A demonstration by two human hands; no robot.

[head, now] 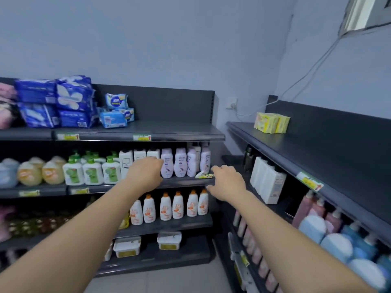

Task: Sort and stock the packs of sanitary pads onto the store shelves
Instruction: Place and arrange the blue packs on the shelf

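Note:
Dark blue pad packs (57,102) are stacked at the left of the top shelf (169,132), with pink packs (7,104) at the far left edge. Beside the dark ones lie small light blue packs (116,112). Two yellow packs (271,123) stand on the top shelf of the right-hand rack (317,149). Both my hands reach forward at the height of the second shelf. My left hand (146,174) hovers in front of white bottles, fingers loosely curled, holding nothing. My right hand (227,182) is near the shelf's right end, fingers relaxed and empty.
The second shelf holds green-capped bottles (91,172), white boxes and lilac bottles (184,163). Orange-capped bottles (169,206) stand one shelf lower. The right rack carries white cartons (268,180) and pink and blue bottles. A cable and wall socket (231,104) sit in the corner.

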